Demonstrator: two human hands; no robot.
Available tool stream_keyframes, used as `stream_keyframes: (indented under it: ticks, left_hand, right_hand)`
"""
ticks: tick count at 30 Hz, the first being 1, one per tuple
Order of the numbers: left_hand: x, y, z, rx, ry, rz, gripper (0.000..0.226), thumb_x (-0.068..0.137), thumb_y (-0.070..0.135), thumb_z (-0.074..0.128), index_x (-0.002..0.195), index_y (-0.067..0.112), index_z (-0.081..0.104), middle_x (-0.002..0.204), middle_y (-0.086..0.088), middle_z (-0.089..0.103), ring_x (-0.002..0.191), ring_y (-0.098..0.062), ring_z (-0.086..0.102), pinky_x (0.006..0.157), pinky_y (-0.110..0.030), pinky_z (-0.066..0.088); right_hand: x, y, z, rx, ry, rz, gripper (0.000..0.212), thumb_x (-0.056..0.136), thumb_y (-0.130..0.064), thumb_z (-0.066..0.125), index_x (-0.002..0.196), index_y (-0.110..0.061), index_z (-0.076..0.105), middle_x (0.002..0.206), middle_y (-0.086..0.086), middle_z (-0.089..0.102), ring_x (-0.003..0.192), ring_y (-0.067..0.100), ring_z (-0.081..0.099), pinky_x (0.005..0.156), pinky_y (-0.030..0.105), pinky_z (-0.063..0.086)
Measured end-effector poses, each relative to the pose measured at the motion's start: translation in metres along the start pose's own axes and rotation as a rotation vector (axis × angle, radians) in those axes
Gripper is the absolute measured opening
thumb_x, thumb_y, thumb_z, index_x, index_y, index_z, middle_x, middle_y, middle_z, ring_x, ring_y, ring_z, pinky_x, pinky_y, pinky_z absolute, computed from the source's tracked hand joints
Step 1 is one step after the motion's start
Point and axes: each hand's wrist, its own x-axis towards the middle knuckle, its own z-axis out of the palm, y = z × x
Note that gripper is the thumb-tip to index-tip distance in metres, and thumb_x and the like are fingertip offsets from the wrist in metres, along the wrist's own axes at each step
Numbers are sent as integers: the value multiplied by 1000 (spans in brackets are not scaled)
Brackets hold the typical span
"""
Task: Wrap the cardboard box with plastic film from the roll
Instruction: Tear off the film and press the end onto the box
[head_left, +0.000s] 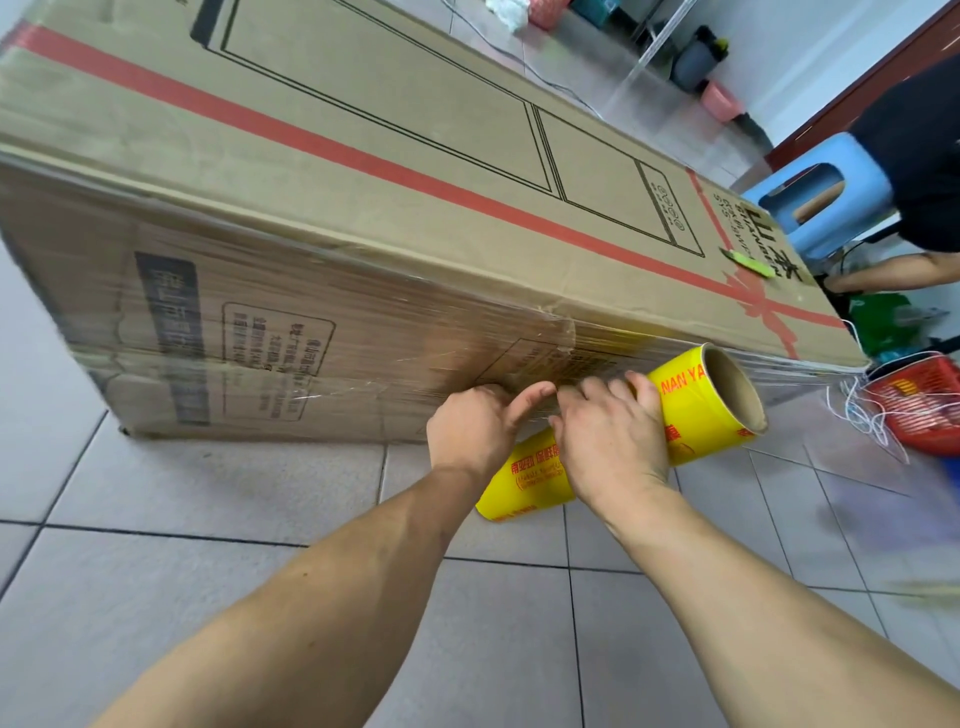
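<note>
A long cardboard box (363, 171) with a red ribbon print lies on the tiled floor. Clear plastic film (322, 332) covers its near side. A yellow film roll (696, 410) with red lettering and a brown cardboard core is held against that side, low down. My right hand (613, 436) grips the roll around its middle. My left hand (480, 426) holds the roll's left part, with its thumb pressed on the film against the box. The roll's middle is hidden behind my hands.
A green utility knife (744, 262) lies on the box top near its right end. A blue plastic stool (826, 202), a person's arm (893, 273) and a red basket (930, 410) with white cord stand to the right. Pink baskets and cables lie beyond the box.
</note>
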Motion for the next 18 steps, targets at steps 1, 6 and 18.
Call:
stream_keyframes:
  ticks: [1, 6, 18]
  left_hand:
    - [0, -3, 1, -11, -4, 2, 74, 97, 82, 48, 60, 19, 48, 95, -18, 80, 102, -40, 73, 74, -37, 45]
    - [7, -5, 1, 16, -3, -31, 72, 100, 81, 46, 61, 21, 48, 98, -17, 80, 103, -39, 73, 75, -37, 46]
    - [13, -22, 16, -22, -43, -106, 75, 94, 87, 44, 60, 21, 56, 94, -13, 82, 102, -38, 75, 86, -44, 61]
  right_hand:
    - [0, -1, 2, -5, -8, -8, 17, 81, -33, 76, 89, -18, 74, 82, 4, 69, 85, 30, 65, 103, 44, 26]
    - [-5, -3, 5, -4, 7, -9, 18, 83, -31, 75, 94, -16, 76, 79, 6, 69, 86, 31, 65, 105, 46, 26]
    - [-3, -8, 16, 12, 3, -34, 12, 76, -25, 81, 77, -15, 73, 74, 7, 65, 81, 32, 64, 105, 48, 27]
